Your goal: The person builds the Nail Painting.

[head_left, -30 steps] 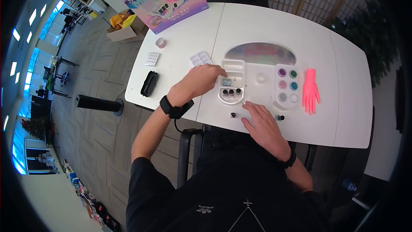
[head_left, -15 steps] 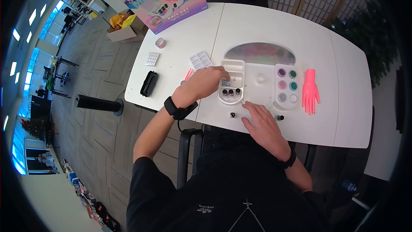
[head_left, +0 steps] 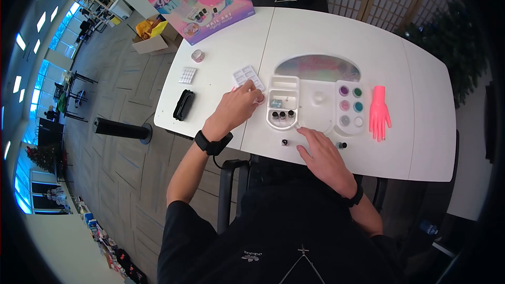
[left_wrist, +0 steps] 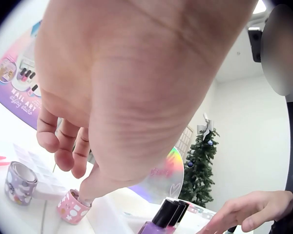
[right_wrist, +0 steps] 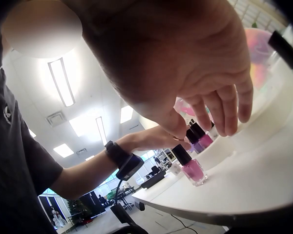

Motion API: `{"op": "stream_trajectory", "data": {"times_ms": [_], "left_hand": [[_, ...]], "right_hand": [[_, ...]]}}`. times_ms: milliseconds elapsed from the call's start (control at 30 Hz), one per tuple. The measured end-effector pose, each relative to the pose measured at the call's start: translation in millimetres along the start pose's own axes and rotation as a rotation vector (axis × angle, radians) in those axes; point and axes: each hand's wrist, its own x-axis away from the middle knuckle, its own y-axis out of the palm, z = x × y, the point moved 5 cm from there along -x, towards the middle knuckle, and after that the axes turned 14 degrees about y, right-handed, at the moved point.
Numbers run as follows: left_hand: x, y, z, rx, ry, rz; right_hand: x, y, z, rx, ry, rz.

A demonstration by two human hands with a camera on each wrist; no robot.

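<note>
My left hand [head_left: 235,108] is just left of the white tray [head_left: 284,82]. It pinches a small pink patterned roll [left_wrist: 74,208], the thumb tip at the roll's top opening; the index finger is mostly hidden in the left wrist view. Beside it stands a lavender patterned roll [left_wrist: 20,184]. My right hand [head_left: 327,160] lies with extended fingers at the front edge of the nail-art station [head_left: 315,118]. A pink nail polish bottle [right_wrist: 193,171] stands on the table below the right fingers. Several more polish bottles [head_left: 282,115] sit in the tray's front part.
A white compartment palette [head_left: 247,75] lies behind the left hand. On the right are pots of coloured glitter [head_left: 344,105] and a pink model hand [head_left: 379,113]. A black case [head_left: 183,105], a jar [head_left: 198,56] and the product box [head_left: 205,8] occupy the left side.
My left hand has gone from over the tray's middle compartment leftward to the table beside it, with the pink roll now at its fingertips. The right hand has stayed in place.
</note>
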Motion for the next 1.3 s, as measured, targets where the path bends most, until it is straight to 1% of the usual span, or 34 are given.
{"op": "stream_trajectory", "data": {"times_ms": [67, 133, 267, 367, 433, 467, 567, 600, 700, 733, 867, 967, 1067, 1167, 1300], "left_hand": [[1.1, 8.0, -2.2, -0.014, 0.031, 0.028], [1.0, 13.2, -1.5, -0.037, 0.018, 0.016], [-0.1, 16.1, -3.1, -0.068, 0.01, 0.03], [2.5, 1.9, -0.7, -0.047, 0.021, 0.132], [6.9, -16.6, 11.7, 0.012, -0.011, 0.197], [9.4, -28.5, 21.6, 0.041, -0.025, 0.229], [18.8, -52.6, 56.8, 0.151, 0.028, 0.318], [21.8, -57.4, 69.2, 0.215, 0.064, 0.372], [27.1, -72.5, 103.8, 0.428, 0.133, 0.401], [28.0, -71.7, 111.6, 0.539, 0.15, 0.448], [25.1, -54.7, 125.7, 0.84, 0.067, 0.426], [20.9, -29.2, 122.7, 1.158, -0.117, 0.393], [13.8, -13.6, 127.9, 1.466, -0.194, 0.384], [12.3, -14.7, 133.5, 1.536, -0.363, 0.273], [11.3, -8.3, 131.4, 1.652, -0.396, 0.241]], "right_hand": [[0.5, -0.9, 0.0, -0.005, 0.006, -0.007], [1.0, -1.2, 0.9, -0.022, 0.017, -0.019], [2.6, -4.0, -1.0, -0.015, -0.009, 0.027], [2.5, -5.9, 0.2, -0.045, -0.016, 0.061], [2.1, -12.3, -2.6, -0.084, 0.001, 0.074], [2.8, -16.4, -5.8, -0.102, -0.036, 0.099], [7.9, -29.4, -17.6, -0.149, -0.164, 0.184], [10.9, -33.3, -23.4, -0.157, -0.218, 0.22], [18.8, -39.4, -38.1, -0.171, -0.369, 0.324], [21.1, -40.2, -42.2, -0.173, -0.419, 0.357], [24.8, -37.2, -44.0, -0.164, -0.478, 0.497], [23.8, -37.6, -41.0, -0.119, -0.507, 0.606], [23.3, -36.8, -36.8, -0.071, -0.554, 0.66], [22.2, -39.0, -35.6, -0.034, -0.592, 0.656], [21.7, -41.8, -35.0, -0.024, -0.597, 0.614]]}}
